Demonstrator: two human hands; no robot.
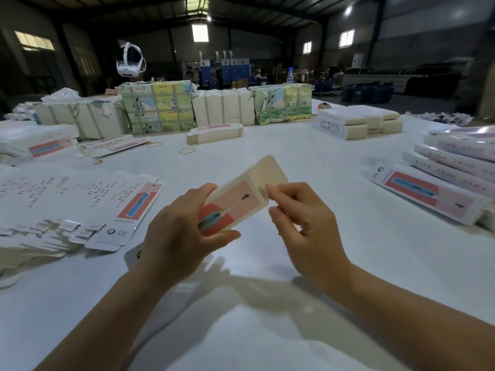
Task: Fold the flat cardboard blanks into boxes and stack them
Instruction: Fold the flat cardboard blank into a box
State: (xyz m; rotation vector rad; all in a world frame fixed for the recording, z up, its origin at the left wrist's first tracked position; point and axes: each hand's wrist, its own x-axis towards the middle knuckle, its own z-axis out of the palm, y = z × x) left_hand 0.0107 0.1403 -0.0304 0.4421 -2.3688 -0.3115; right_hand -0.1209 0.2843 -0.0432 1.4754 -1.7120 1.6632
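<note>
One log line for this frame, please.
step: folding end flap | left hand: grips toothbrush box | right hand: pinches flap | blanks: left | finished boxes: right

Dim hall, bright skylight (wide-angle bending at edges), motion-blurred cardboard.

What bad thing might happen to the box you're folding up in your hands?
The box is held in the air, only the left hand gripping one end, so it may twist or slip. The right hand pinches a small flap that might crease or tear. The open end flap might bend the wrong way.
</note>
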